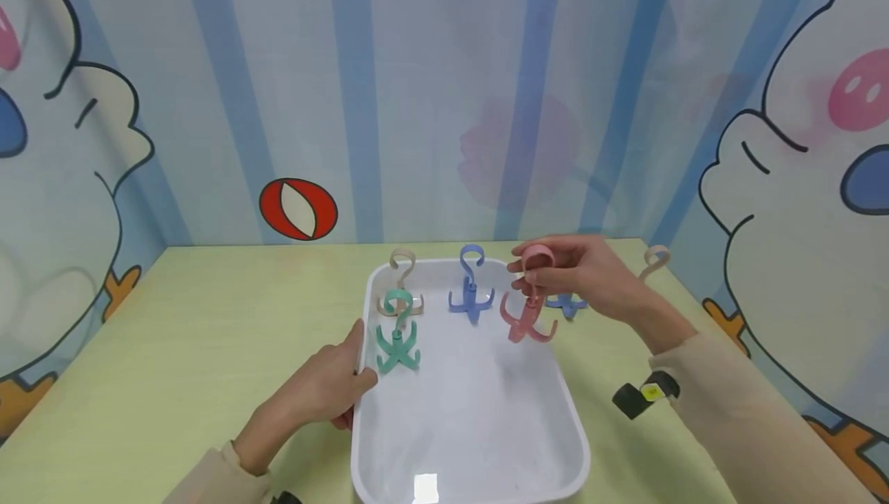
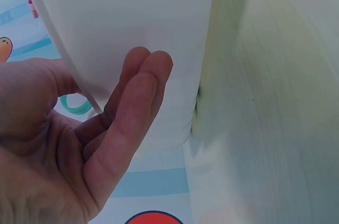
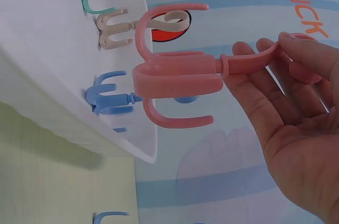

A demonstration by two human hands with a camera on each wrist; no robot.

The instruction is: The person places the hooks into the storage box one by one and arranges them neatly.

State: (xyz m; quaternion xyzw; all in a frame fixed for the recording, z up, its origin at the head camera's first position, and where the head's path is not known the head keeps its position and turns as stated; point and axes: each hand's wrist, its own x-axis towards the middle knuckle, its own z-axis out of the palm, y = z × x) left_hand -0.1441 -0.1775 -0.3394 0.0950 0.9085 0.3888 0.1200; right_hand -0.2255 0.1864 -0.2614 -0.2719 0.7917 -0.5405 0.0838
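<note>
My right hand (image 1: pixel 590 272) pinches the curved top of a pink multi-prong hanging hook (image 1: pixel 530 320) between thumb and fingers. The hook's prongs point down over the far right part of a white tray (image 1: pixel 479 419). At the tray's left side, my left hand (image 1: pixel 322 380) grips the rim, thumb over the edge and fingers (image 2: pixel 124 128) against the outer wall. Inside the tray stand a green hook (image 1: pixel 398 350) and, behind it, a beige hook (image 1: pixel 403 258), partly hidden. A blue hook (image 1: pixel 471 299) stands near the tray's far wall.
Outside the tray on the right, another blue hook (image 1: pixel 567 306) is partly covered by my right hand. The top of a beige hook (image 1: pixel 655 258) shows behind my right wrist. A pale yellow table (image 1: pixel 229 319) meets a striped cartoon backdrop (image 1: pixel 417 103).
</note>
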